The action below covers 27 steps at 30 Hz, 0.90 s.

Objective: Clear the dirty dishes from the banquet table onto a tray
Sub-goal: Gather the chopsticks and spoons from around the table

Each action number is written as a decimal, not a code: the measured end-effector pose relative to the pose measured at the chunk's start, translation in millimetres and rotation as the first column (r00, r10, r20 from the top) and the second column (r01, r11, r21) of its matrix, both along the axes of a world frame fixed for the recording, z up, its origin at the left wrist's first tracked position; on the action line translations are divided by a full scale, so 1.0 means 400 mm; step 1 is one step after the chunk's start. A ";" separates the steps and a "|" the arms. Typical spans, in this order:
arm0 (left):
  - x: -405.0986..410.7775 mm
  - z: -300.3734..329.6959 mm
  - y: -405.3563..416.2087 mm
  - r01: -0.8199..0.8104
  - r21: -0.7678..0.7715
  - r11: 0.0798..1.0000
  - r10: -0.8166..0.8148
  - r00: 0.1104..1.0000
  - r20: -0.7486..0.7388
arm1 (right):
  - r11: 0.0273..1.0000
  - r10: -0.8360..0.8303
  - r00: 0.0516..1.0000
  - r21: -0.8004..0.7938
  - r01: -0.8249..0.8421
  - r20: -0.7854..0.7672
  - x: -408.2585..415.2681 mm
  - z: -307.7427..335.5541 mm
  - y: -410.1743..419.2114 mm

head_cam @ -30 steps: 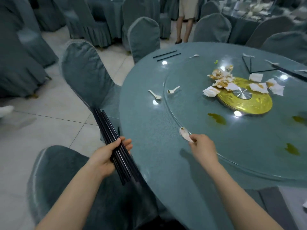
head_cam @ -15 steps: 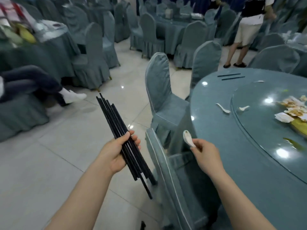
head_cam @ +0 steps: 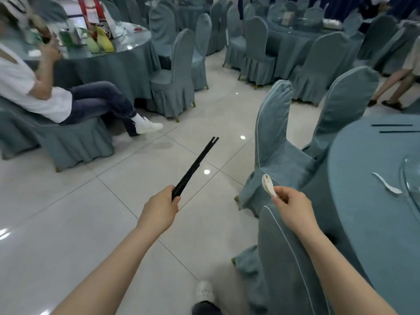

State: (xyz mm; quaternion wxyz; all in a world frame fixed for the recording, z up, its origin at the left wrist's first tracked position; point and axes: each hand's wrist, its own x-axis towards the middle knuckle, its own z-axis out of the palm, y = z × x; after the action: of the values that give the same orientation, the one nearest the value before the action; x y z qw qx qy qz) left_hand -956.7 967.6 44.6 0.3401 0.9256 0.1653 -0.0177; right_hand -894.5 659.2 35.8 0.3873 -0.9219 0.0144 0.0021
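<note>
**Chopsticks and spoon carried away from the table**

Since half a second ago the view has been swung off the banquet table [head_cam: 375, 212], which is now cut by the frame edge at 3 o'clock, and the chopstick bundle has been turned from a steep slant up and to the left to a slant toward 1 o'clock.

The left hand [head_cam: 159, 211] is closed around the near end of the black chopsticks [head_cam: 195, 165], so most of their length projects forward over the tiled floor [head_cam: 68, 223]. The right hand [head_cam: 293, 206] is pinched on the handle of a white spoon [head_cam: 268, 184], bowl uppermost.

The chopsticks are judged stiff, light and smooth; a bundle held this near one end could fan out or slip, and a grip nearer the middle would be steadier. The spoon looks like ceramic, so it is judged brittle and likely greasy; the handle is the sensible hold.

On the table, at 3 o'clock, another spoon [head_cam: 386, 184] is left beside the glass turntable [head_cam: 411, 176], and a pair of chopsticks [head_cam: 395, 128] lies near the far rim. No tray can be seen.

Two covered chairs [head_cam: 275, 137] stand between the hands and the table, with a third chair back [head_cam: 284, 258] under the right forearm. A seated person [head_cam: 45, 94] is at 10 o'clock with a foot stretched into the aisle, which could be caught by the projecting chopstick tips.
</note>
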 end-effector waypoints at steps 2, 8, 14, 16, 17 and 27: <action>0.061 -0.021 0.038 0.060 0.219 0.974 -0.059 0.998 -0.013 | 1.000 0.011 1.000 -0.015 -0.011 -0.013 0.065 -0.013 0.034; 0.325 -0.031 0.088 0.264 0.532 0.805 -0.231 0.964 -0.128 | 1.000 -0.014 0.998 -0.023 0.012 -0.064 0.304 -0.042 0.082; 0.612 -0.016 0.079 0.362 0.659 0.660 -0.386 0.915 -0.116 | 0.992 -0.112 0.991 -0.073 0.107 -0.069 0.485 -0.043 0.053; 0.692 -0.020 0.055 0.389 0.644 0.659 -0.430 0.897 -0.102 | 0.984 -0.169 0.982 -0.074 0.163 -0.088 0.510 -0.048 0.028; 0.733 -0.023 0.041 0.408 0.637 0.654 -0.459 0.883 -0.094 | 0.976 -0.206 0.974 -0.086 0.198 -0.099 0.521 -0.053 0.013; 1.222 0.064 -0.246 0.731 0.398 0.554 -0.808 0.587 0.049 | 0.664 -0.747 0.658 -0.110 0.739 -0.091 0.606 -0.061 -0.190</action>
State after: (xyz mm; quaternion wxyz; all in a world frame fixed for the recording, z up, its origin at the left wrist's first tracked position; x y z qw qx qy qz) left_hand -468.0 869.1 70.2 0.1505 0.9419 -0.2985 -0.0317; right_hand -652.0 583.0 11.4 0.3232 -0.8451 0.4145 -0.0977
